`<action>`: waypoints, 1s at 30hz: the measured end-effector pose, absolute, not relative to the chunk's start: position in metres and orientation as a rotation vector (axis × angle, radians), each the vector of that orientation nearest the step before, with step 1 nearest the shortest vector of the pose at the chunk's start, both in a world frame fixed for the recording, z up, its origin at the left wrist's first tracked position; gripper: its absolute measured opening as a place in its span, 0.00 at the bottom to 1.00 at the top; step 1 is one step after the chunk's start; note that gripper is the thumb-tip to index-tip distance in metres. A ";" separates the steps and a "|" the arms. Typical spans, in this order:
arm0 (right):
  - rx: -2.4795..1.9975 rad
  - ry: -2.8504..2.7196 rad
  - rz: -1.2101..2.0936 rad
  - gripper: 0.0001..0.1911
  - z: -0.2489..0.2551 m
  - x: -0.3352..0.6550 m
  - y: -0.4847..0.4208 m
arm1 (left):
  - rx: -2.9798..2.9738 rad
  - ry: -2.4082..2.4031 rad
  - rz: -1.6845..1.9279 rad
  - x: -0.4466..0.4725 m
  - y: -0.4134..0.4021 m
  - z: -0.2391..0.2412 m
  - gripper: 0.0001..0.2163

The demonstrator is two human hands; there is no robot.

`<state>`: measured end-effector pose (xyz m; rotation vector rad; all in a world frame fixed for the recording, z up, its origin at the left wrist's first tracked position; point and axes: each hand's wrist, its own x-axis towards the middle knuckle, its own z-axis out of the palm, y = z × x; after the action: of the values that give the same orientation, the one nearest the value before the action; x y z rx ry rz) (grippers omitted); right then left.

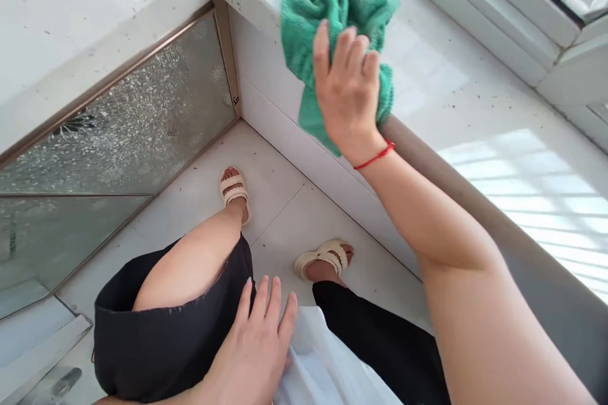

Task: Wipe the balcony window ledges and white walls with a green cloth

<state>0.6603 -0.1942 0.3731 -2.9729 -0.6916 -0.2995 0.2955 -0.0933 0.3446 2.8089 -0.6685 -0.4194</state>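
A crumpled green cloth (304, 31) is under my right hand (349, 85), at the edge of the white windowsill (427, 69). The fingers of that hand bend into the cloth, and their tips partly sink into its folds. A red string bracelet (375, 156) circles the right wrist. Low in the view, my left hand (254, 342) lies flat against my white top (323, 354) and black trousers (175, 342), its fingers stretched out and holding nothing.
Dark specks dot the sill and the white counter (95, 6) on the left. Below the counter stands a patterned glass cabinet door (156, 95). A window frame (517, 6) borders the sill at upper right. My sandalled feet stand on the tiled floor (270, 190).
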 end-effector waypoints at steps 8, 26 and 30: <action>-3.293 0.513 -0.212 0.50 0.350 0.541 -0.447 | 2.765 -0.684 -0.895 0.281 -0.105 0.358 0.25; -3.402 0.232 -0.380 0.53 0.343 0.574 -0.419 | 2.698 -0.603 0.211 0.248 -0.031 0.368 0.19; -3.162 -0.289 -0.543 0.43 0.341 0.638 -0.268 | 2.620 -0.745 0.062 0.233 -0.024 0.353 0.22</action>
<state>0.6378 -0.2678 0.3405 -3.1624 -0.2886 -0.5433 0.2332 -0.0241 0.3527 2.6199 -0.7455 0.0625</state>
